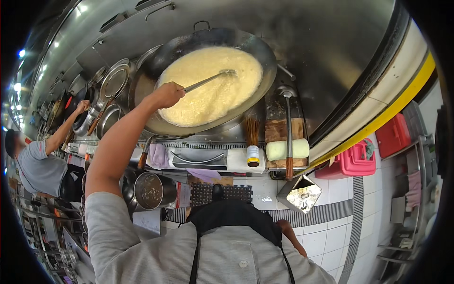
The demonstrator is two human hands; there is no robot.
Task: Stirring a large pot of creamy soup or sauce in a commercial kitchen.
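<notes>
My left hand (169,95) grips the handle of a long metal ladle (204,83) and reaches over a big black wok (212,35). The ladle's head dips into the pale yellow, foamy liquid (202,106) that fills much of the wok. At my right side, by the black apron, my right hand (283,224) hangs low; its fingers are mostly hidden. Below the wok's near rim stand a bamboo wok brush (253,142) and a second ladle (288,131), which lies across a rolled pale cloth (275,150) and a wooden block (275,129).
A co-worker (42,161) stands to the left, one arm stretched towards pans. Wire strainers (115,81) and steel bowls (109,120) crowd the wok's left. A metal pot (148,190) is by my left side. An opened square tin (303,195) and pink cooler box (347,161) stand rightwards.
</notes>
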